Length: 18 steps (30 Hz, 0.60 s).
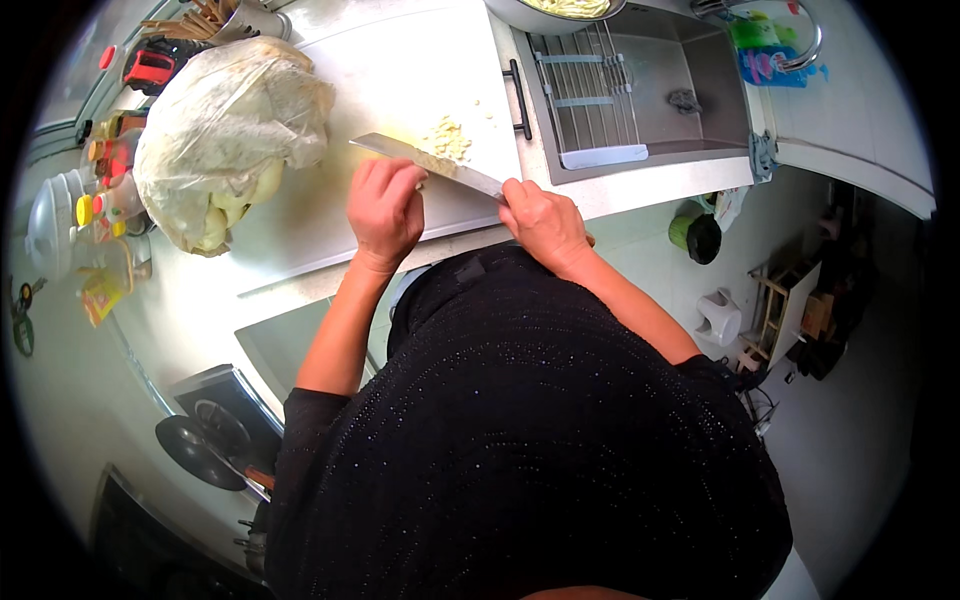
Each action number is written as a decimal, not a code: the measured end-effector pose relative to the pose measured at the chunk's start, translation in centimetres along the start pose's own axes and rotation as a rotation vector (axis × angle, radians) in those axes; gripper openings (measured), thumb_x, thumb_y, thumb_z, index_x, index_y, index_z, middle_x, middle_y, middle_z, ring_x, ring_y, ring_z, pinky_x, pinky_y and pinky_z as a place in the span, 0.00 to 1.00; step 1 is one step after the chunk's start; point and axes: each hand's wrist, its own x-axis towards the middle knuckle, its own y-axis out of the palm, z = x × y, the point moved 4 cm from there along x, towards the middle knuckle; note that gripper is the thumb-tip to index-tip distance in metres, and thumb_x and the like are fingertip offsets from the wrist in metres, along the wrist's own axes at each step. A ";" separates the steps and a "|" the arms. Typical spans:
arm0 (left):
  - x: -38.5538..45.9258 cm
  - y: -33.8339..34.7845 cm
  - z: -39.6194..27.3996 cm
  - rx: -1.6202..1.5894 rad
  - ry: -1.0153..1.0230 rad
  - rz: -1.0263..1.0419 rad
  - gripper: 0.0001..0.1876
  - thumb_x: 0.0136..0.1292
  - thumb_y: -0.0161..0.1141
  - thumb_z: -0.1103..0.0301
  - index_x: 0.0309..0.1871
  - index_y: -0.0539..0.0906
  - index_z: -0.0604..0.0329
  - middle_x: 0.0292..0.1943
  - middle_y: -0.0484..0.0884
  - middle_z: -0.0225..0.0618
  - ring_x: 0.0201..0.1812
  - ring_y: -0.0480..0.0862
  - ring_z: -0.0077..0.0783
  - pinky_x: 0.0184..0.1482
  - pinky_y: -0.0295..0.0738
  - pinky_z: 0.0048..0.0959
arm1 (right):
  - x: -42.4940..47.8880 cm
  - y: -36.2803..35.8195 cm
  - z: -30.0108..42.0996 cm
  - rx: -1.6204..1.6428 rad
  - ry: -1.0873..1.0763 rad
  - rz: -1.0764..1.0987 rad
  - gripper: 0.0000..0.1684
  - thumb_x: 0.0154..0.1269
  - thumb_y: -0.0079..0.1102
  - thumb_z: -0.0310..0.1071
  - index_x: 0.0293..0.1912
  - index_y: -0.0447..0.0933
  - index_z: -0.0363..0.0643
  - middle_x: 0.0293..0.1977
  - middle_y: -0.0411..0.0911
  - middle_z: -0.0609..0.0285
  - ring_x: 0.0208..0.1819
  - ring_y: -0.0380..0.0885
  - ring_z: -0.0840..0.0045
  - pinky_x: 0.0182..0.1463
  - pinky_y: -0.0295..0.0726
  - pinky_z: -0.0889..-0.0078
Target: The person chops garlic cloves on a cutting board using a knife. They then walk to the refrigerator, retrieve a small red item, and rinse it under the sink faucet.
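Note:
My right hand (546,225) grips the handle end of a kitchen knife with a broad blade (472,180). The blade slants to the upper left over the white cutting board (442,52). Chopped pale bits cling along its face. Curled fingers of my left hand (386,206) are at the blade's near side, by its middle; whether they pinch anything is hidden. Just beyond the blade lies a small heap of pale slices, which look like garlic (448,137), with a few stray bits to the right.
A plastic bag of pale vegetables (232,142) covers the board's left side. Bottles (112,202) stand farther left. To the right is a steel sink (705,105) with a drying rack (585,90). A bowl of cut food (555,19) sits at the sink's far edge.

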 end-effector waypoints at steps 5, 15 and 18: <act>3.7 0.7 1.9 -0.052 -0.228 0.483 0.10 0.54 0.54 0.83 0.35 0.83 0.61 0.36 0.84 0.42 0.40 0.82 0.48 0.43 0.76 0.39 | 0.4 -0.8 0.3 -0.047 -0.070 -0.033 0.11 0.62 0.66 0.34 0.36 0.71 0.44 0.26 0.76 0.58 0.25 0.84 0.63 0.26 0.84 0.60; 4.8 7.8 7.5 0.224 -0.322 1.094 0.07 0.56 0.57 0.75 0.35 0.85 0.61 0.36 0.86 0.50 0.41 0.85 0.54 0.43 0.78 0.45 | 0.7 -1.3 0.6 -0.105 -0.128 -0.068 0.15 0.56 0.70 0.33 0.34 0.69 0.45 0.25 0.73 0.60 0.25 0.81 0.67 0.26 0.81 0.63; 4.0 8.3 8.7 0.305 -0.254 1.070 0.07 0.57 0.56 0.75 0.35 0.85 0.61 0.36 0.86 0.51 0.41 0.85 0.54 0.43 0.78 0.44 | 0.8 -1.4 0.6 -0.111 -0.141 -0.078 0.15 0.56 0.70 0.33 0.34 0.69 0.45 0.25 0.73 0.60 0.25 0.81 0.67 0.26 0.81 0.64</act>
